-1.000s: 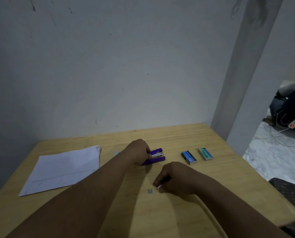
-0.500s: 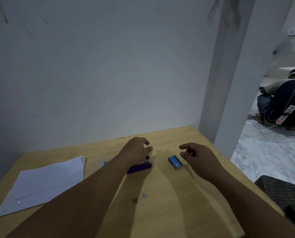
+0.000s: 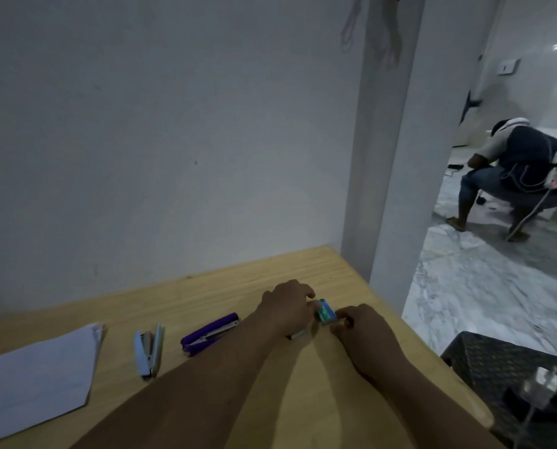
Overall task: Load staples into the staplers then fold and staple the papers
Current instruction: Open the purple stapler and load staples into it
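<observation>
Pinching the staple box (image 3: 326,313) between both grips: your left hand (image 3: 286,307) at its left end, right hand (image 3: 363,328) at its right; purple stapler (image 3: 209,333) left.

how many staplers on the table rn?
2. A light blue stapler lies just right of the paper stack; a purple stapler lies right of it, beside the left forearm. The arms could hide something else.
</observation>
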